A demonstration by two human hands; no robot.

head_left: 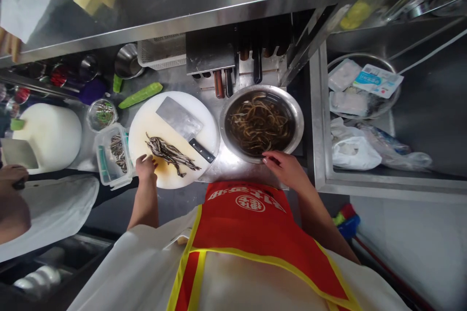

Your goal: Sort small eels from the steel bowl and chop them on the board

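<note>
On the round white cutting board (142, 107) lies a bundle of dark, slender eel-like strips (170, 153). A cleaver (179, 117) with a black handle rests flat behind them. My left hand (146, 167) is over the board's near left edge, just left of the strips, fingers loosely curled and apart with nothing seen in them. My right hand (282, 167) is at the near rim of a metal bowl (297, 126), fingertips pinched together. What they hold, if anything, is too small to make out. Brownish strips (260, 119) soak in dark water inside the bowl.
Left of the board stand an open plastic box (113, 155) of strips and a small bowl of chopped greens (101, 114). A peeled green vegetable (140, 95) lies behind. Knives hang in a rack (211, 48). To the right is a sink (321, 170). A co-worker's hand (12, 175) holds a cleaver.
</note>
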